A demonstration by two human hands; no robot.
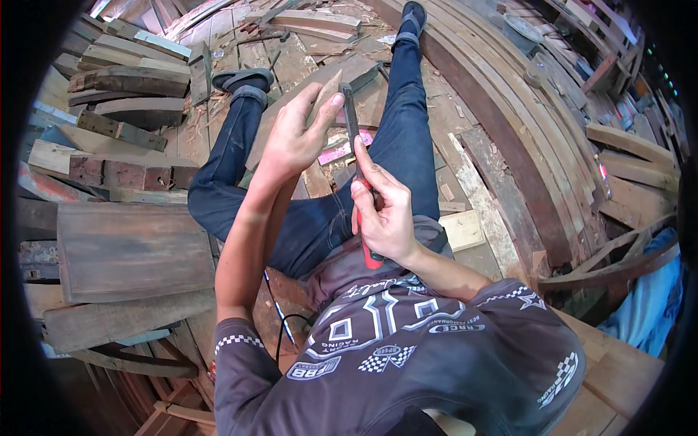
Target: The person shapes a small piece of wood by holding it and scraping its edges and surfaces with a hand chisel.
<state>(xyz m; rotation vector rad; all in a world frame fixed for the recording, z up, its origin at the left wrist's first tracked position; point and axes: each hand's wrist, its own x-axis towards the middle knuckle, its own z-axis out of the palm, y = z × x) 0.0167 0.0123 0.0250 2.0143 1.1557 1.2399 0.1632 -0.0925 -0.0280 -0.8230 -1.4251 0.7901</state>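
Observation:
My left hand [294, 136] is closed round a small pale strip of wood [329, 90], its pointed tip sticking out past the thumb. In my right hand [384, 207] is a chisel with a red and black handle; the index finger lies along its dark steel blade [350, 115]. The blade points away from me, its far end close beside the wood strip and left thumb. From this angle I cannot tell whether the edge touches the wood. Both hands are raised above my lap, and a thick wooden board [291, 112] lies between my legs beyond them.
Stacked timber offcuts [138, 83] and a wide brown board [134, 251] crowd the left. Long curved planks [502, 109] run along the right. Wood shavings [200, 123] and a pink piece [336, 152] lie on the floor. Blue cloth [647, 291] hangs at the lower right.

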